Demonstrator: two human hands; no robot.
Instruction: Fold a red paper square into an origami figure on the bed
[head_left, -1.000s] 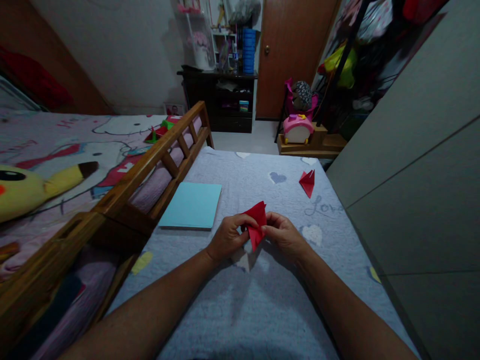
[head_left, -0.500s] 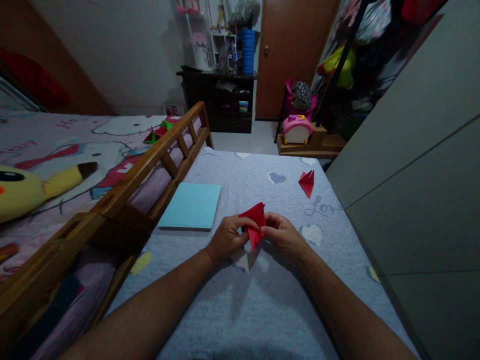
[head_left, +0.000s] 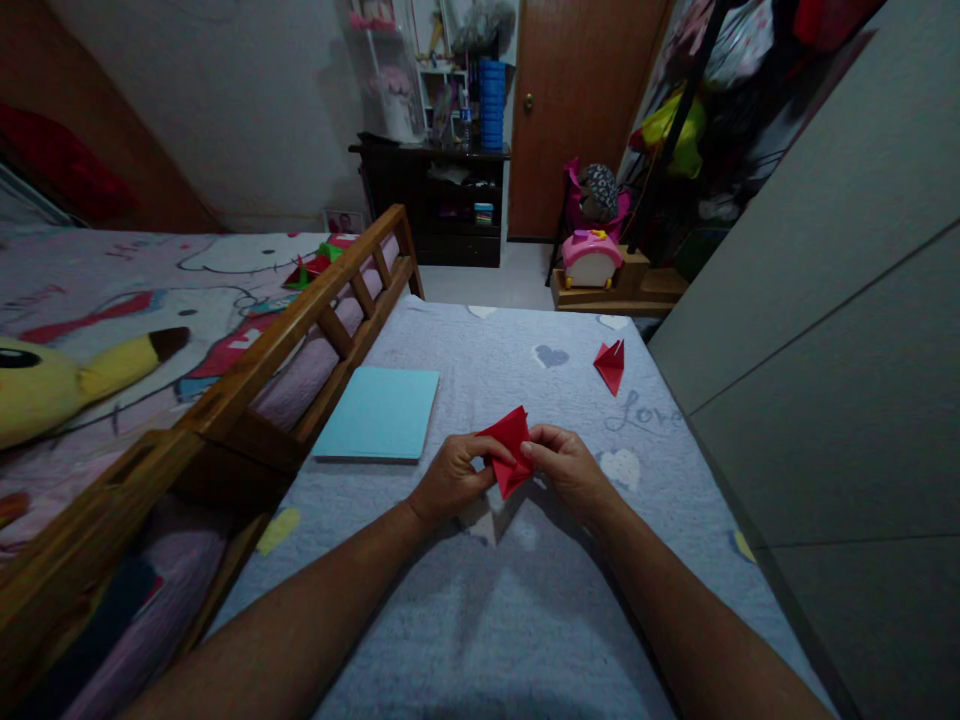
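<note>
Between my two hands is a piece of folded red paper (head_left: 511, 432), held up just over the bed cover. My left hand (head_left: 459, 475) pinches it from the left, thumb below and forefinger across its front. From the right, the thumb and forefinger of my right hand (head_left: 566, 465) grip its edge. A second folded red paper (head_left: 611, 368), with pointed flaps, lies on the cover beyond my right hand. To the left of my hands rests a stack of light blue square paper (head_left: 379, 415).
A wooden bed rail (head_left: 300, 335) runs along the left, with a yellow plush toy (head_left: 82, 385) on the bed behind it. A pale cabinet (head_left: 832, 330) borders the right. Past the blue bed cover (head_left: 480, 350) stand a dark shelf unit (head_left: 427, 210) and a pink toy case (head_left: 592, 260).
The right thumb has shifted slightly up along the red paper's edge, and the paper's lower part looks a little wider. Both hands keep their grip.
</note>
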